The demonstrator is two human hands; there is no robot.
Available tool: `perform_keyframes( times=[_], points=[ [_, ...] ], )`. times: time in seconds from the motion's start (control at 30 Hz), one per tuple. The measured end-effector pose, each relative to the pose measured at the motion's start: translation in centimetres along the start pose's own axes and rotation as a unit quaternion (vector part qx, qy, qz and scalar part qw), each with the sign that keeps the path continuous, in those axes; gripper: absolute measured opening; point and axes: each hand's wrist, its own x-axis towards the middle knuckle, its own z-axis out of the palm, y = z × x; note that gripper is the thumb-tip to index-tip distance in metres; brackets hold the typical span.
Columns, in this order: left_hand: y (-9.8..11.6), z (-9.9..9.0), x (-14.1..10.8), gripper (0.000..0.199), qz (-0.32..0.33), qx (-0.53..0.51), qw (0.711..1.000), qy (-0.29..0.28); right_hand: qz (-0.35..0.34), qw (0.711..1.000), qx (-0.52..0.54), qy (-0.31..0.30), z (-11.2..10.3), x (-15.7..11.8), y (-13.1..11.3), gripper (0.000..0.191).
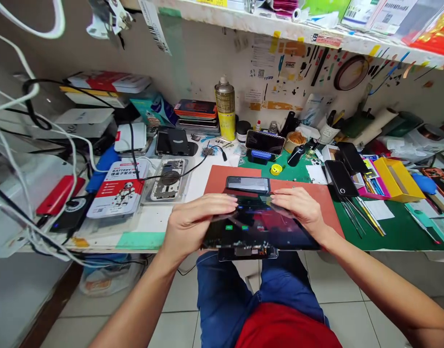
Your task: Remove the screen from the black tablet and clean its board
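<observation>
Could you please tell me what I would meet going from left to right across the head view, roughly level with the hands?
Red block, white-and-red battery box, left hand, lit tablet screen, right hand, black phone, yellow box.

At the table's back edge I can see, over my remote feed, an upright spray can beside a flat stack, with a red-and-white battery box toward the left end, slim metal tools near the front edge's right half, and a yellow box behind them.
</observation>
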Motion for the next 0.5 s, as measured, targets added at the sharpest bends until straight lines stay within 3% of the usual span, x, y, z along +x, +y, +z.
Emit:
perform_keyframes(
  times=[0.13, 0.3, 0.5],
  points=[
    [-0.7, 0.5, -2.3, 0.035, 0.038, 0.062, 0.997, -0.001, -0.083, 0.996, -0.032, -0.021, 0.5, -0.9, 0.9, 0.039],
    [-2.2, 1.0, -5.0, 0.044, 0.064, 0.155, 0.986, -0.004, -0.177, 0.978, -0.101, -0.045, 0.7, -1.8, 1.8, 0.042],
    [-4.3, 1.9, -7.9, 0.058, 0.010, 0.221, 0.975, 0.022, -0.253, 0.954, -0.157, -0.041, 1.1, -2.4, 2.8, 0.036]
  ],
)
